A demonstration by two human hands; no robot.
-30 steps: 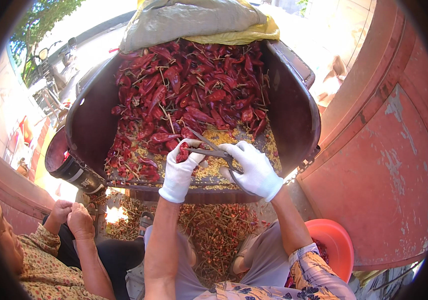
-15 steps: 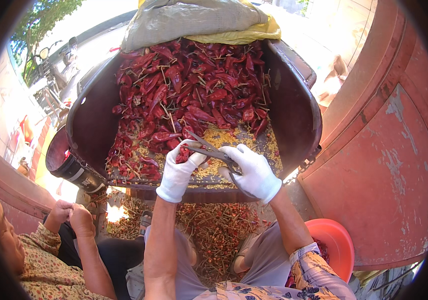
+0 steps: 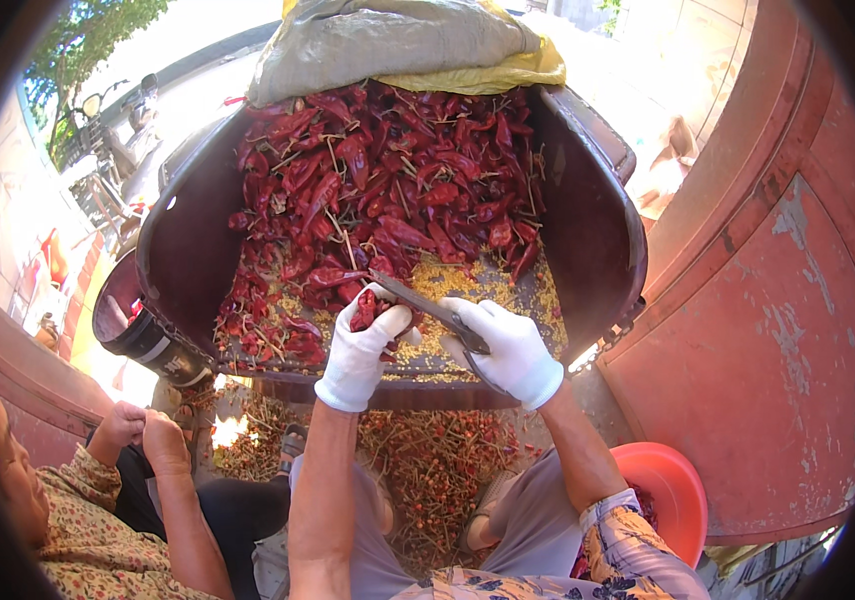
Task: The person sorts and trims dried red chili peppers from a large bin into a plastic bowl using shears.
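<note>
White gloves cover both my hands. My left hand (image 3: 356,350) is closed around a red dried chili pepper (image 3: 365,311), part of which shows between the fingers. In my right hand (image 3: 503,345) is a pair of dark metal scissors (image 3: 426,305); the fingers wrap the handles and the blades point up and left, just above the left hand. The blades look nearly together now. Beyond my hands, a heap of dried red chili peppers (image 3: 388,180) fills the back of a dark, high-sided tub (image 3: 588,240). Yellow seeds (image 3: 458,275) are scattered over its near floor.
A grey and yellow sack (image 3: 388,45) lies over the tub's far end. A co-worker's hands (image 3: 153,430) are at lower left, near a black cylindrical container (image 3: 163,350). Stem trimmings (image 3: 428,460) cover the ground below. A red basin (image 3: 668,490) stands right, beside a red metal panel (image 3: 768,350).
The scissor blades have come from spread apart to nearly together. Both my hands stay in almost the same place, and the left keeps its hold on the pepper.
</note>
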